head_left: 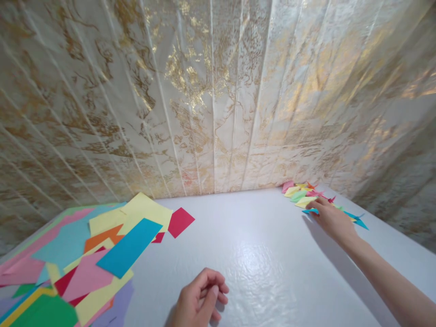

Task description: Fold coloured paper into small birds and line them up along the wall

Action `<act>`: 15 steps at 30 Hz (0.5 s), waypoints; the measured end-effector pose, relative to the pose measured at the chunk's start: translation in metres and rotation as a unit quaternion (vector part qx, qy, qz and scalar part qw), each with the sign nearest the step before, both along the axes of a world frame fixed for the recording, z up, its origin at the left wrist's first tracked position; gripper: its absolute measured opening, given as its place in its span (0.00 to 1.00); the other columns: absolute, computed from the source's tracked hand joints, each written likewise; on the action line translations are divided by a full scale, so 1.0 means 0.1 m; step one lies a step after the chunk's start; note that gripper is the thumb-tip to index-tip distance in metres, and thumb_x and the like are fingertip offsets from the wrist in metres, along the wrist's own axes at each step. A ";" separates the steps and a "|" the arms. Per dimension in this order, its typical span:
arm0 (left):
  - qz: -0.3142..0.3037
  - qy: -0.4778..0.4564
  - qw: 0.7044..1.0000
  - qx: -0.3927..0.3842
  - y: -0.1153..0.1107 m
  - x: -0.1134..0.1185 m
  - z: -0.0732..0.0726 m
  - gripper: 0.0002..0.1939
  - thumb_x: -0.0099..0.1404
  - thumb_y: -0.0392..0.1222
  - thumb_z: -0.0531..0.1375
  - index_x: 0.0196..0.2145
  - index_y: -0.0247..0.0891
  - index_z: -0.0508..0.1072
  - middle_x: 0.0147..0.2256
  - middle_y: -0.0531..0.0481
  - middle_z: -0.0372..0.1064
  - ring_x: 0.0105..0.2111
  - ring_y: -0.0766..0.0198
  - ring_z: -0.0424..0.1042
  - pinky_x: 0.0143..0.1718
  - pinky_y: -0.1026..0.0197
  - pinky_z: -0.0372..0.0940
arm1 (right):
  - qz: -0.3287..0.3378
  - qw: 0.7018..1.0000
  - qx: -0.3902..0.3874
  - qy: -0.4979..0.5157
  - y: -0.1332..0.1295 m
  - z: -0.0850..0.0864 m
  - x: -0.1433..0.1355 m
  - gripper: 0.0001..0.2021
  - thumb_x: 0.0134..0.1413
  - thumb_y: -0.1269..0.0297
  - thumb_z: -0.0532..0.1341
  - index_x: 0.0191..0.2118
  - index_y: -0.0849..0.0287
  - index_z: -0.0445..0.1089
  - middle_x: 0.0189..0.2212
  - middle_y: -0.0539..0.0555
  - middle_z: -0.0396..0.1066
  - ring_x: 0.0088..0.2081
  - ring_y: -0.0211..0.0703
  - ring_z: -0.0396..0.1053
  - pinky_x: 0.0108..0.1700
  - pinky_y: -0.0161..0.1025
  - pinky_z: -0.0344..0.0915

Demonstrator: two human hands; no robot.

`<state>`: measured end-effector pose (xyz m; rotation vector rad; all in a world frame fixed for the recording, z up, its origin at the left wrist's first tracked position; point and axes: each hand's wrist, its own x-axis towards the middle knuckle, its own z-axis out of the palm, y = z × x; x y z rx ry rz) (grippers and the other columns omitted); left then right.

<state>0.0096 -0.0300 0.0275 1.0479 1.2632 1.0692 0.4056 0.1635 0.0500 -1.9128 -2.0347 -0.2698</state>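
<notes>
My right hand [329, 215] is at the far right of the table, its fingers closed on a blue folded paper crane [357, 220]. Pointed blue ends stick out on both sides of the hand, which hides the middle. Beyond it lie several folded paper pieces in a row, among them a green one [299, 196], a pale yellow one [304, 201] and a pink one [288, 185]. Near the front edge of the view, my left hand [200, 297] rests over the table, fingers loosely curled and apart, with nothing in them.
Loose coloured paper sheets overlap in a pile at the left, with a blue rectangle [129, 247] on top. A red square [181, 222] lies at the pile's right edge. The white glossy table [245, 236] ends at a gold-patterned curtain [211, 113].
</notes>
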 end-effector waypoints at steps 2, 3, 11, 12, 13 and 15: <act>-0.005 0.002 1.000 -0.002 0.01 0.00 0.00 0.18 0.60 0.58 0.65 0.33 0.39 0.74 0.32 0.48 0.75 0.29 0.64 0.72 0.24 0.67 0.64 | 0.004 1.000 -0.013 -0.005 -0.03 -0.08 0.06 0.08 0.56 0.72 0.58 0.33 0.57 0.75 0.40 0.60 0.74 0.31 0.47 0.72 0.25 0.37 0.53; -0.008 0.001 1.000 -0.003 0.01 -0.01 0.00 0.18 0.60 0.58 0.65 0.33 0.39 0.74 0.32 0.48 0.75 0.29 0.63 0.72 0.24 0.67 0.64 | 0.004 1.000 -0.018 -0.005 -0.05 -0.13 0.08 0.08 0.56 0.71 0.58 0.31 0.56 0.75 0.38 0.59 0.74 0.31 0.47 0.72 0.25 0.38 0.54; -0.019 0.001 1.000 -0.001 0.00 0.02 -0.06 0.17 0.61 0.56 0.64 0.34 0.39 0.73 0.32 0.47 0.74 0.30 0.63 0.72 0.24 0.67 0.63 | -0.012 1.000 -0.024 0.002 -0.13 -0.34 0.19 0.09 0.59 0.66 0.56 0.32 0.55 0.73 0.38 0.58 0.75 0.35 0.49 0.73 0.28 0.38 0.59; -0.022 0.002 1.000 -0.003 0.00 0.02 -0.05 0.17 0.61 0.56 0.63 0.34 0.39 0.73 0.33 0.47 0.74 0.30 0.62 0.73 0.24 0.67 0.63 | -0.013 1.000 -0.021 0.002 -0.12 -0.34 0.19 0.09 0.58 0.66 0.56 0.32 0.55 0.73 0.37 0.58 0.75 0.35 0.50 0.73 0.28 0.39 0.59; -0.027 0.009 1.000 -0.004 0.02 0.00 -0.02 0.16 0.61 0.56 0.62 0.34 0.39 0.72 0.33 0.47 0.74 0.31 0.61 0.73 0.24 0.66 0.63 | -0.013 1.000 -0.017 0.002 -0.12 -0.35 0.19 0.09 0.57 0.65 0.55 0.31 0.56 0.72 0.36 0.58 0.75 0.35 0.51 0.73 0.28 0.39 0.59; -0.035 0.074 0.997 0.004 0.11 -0.13 0.09 0.14 0.62 0.54 0.59 0.36 0.40 0.72 0.35 0.46 0.74 0.33 0.59 0.74 0.26 0.64 0.65 | -0.009 1.000 -0.009 0.002 -0.13 -0.35 0.16 0.09 0.57 0.64 0.55 0.32 0.56 0.72 0.35 0.58 0.75 0.35 0.51 0.73 0.29 0.39 0.60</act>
